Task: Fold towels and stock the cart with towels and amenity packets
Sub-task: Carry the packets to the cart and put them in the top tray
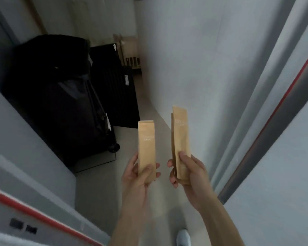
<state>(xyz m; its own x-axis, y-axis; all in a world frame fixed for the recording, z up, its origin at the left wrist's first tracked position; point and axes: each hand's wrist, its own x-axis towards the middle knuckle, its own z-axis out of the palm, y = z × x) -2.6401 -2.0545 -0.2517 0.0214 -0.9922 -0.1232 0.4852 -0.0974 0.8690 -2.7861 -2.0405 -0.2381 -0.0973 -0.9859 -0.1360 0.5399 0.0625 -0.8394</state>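
Observation:
I stand in a narrow corridor with both hands raised in front of me. My left hand (138, 176) grips a tan paper amenity packet (146, 139) by its lower end, held upright. My right hand (188, 172) grips a small stack of taller tan packets (180, 128), thumb across the front; at least two lie together. The two hands are a short gap apart. No towels show in this view.
A black fabric-covered cart (60, 96) on a caster (113, 147) stands against the left wall, with a second black unit (114, 82) behind it. Grey walls with a red stripe (267, 118) close in on both sides. A pale floor strip (124, 135) runs ahead. My shoe (183, 237) shows below.

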